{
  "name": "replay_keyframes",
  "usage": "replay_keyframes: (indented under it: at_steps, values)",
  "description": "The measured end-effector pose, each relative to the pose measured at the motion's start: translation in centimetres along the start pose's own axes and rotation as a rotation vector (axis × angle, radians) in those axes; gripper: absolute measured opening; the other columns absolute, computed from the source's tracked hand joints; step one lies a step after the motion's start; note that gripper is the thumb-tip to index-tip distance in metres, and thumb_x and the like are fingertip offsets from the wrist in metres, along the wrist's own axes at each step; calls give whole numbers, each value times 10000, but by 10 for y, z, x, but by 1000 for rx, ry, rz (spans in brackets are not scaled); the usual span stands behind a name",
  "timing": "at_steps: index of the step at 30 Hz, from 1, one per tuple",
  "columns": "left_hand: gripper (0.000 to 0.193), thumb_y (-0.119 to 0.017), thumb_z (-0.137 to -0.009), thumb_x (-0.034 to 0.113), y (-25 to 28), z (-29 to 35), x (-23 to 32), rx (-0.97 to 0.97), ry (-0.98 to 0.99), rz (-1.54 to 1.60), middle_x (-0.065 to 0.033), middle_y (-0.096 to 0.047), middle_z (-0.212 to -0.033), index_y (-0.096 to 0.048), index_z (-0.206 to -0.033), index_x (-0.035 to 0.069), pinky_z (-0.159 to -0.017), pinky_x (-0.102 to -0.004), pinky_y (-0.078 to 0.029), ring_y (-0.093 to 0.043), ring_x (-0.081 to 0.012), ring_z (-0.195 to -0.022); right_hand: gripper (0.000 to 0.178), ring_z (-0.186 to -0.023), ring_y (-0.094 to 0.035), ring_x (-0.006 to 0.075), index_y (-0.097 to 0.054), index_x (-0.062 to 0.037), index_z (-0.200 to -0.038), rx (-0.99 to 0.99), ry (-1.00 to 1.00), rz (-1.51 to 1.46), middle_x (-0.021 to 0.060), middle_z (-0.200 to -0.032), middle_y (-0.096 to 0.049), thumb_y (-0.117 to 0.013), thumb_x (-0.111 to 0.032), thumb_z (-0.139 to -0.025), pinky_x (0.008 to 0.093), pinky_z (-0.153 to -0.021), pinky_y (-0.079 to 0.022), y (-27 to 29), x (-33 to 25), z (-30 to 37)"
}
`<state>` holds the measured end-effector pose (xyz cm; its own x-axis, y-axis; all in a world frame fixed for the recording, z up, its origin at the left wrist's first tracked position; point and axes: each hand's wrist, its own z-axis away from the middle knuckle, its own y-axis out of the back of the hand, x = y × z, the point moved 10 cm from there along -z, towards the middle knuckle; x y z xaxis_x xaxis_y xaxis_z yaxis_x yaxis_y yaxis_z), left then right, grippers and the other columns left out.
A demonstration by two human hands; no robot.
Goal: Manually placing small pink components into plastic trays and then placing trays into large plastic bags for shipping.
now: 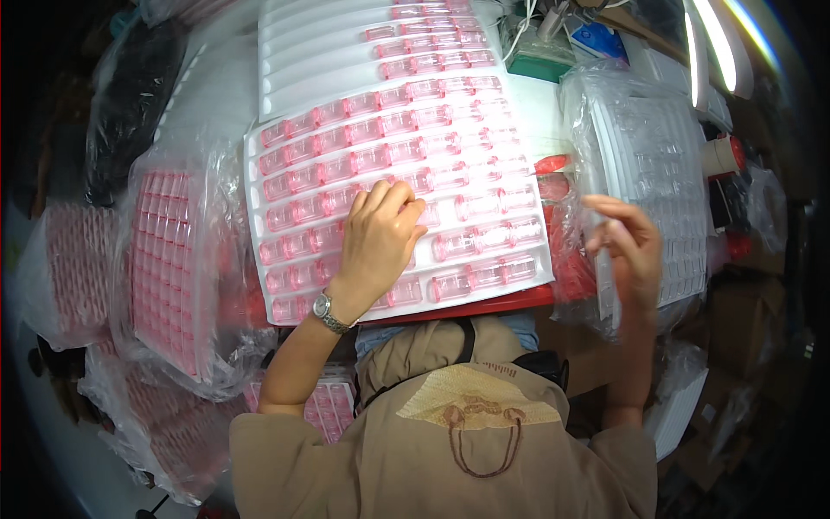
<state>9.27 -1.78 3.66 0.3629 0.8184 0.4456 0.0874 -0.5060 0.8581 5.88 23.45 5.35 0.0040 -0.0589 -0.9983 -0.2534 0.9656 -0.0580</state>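
Note:
A white tray [424, 304] lies before me, filled with rows of small clear pink plastic pieces shaped like little jars [370, 158]. My left hand [380, 227], with a metal watch on its wrist, rests over the middle rows. Its fingers are bent down and drawn together at the pieces; what lies under the fingertips is hidden. To the right of the tray my right hand [629, 246] is raised in the air. Its fingers are bent and apart, and I see nothing between them. Right of the left hand, a gap shows in one row.
A second white tray [316, 52], partly filled with pink pieces, lies beyond. Bagged pink trays [164, 268] stand at the left. On the right are plastic-wrapped trays of clear pieces [661, 182] and a red bag [571, 259]. A green box [540, 60] sits at the back.

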Motion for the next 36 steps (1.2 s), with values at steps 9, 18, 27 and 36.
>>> replay_keyframes:
  at_steps: [9,18,27,36]
  values:
    - [316,-722,-707,25,12,18,7,101,47,557,-93,-543,-921,-621,-1006,6,-754,-310,-454,-555,-218,-865,156,-651,-577,91,-564,12,-954,-202,-270,-268,65,-835,-597,-643,-60,-841,220,-562,-471,-122,44,-17]
    - [326,-725,-699,19,13,6,21,122,-4,559,-92,-544,-913,-620,-1007,3,-732,-303,-457,-557,-219,-840,150,-723,-626,118,-597,15,-919,-204,-483,-430,66,-837,-619,-634,-117,-859,246,-630,-549,-107,65,-10]
    - [290,-724,-686,10,5,9,10,66,79,709,-97,-543,-880,-629,-960,-4,-713,-314,-452,-554,-216,-817,330,-658,-535,126,-583,-2,-980,-43,181,869,74,-853,-600,-742,-171,-746,249,-582,-447,-52,-9,-22]
    - [267,-717,-689,54,-13,-7,11,98,53,119,-96,-535,-905,-611,-928,-6,-745,-339,-445,-523,-222,-871,185,-820,-585,309,-592,-36,-970,238,-159,1653,108,-1044,-516,-607,-155,-830,420,-713,-476,102,22,21]
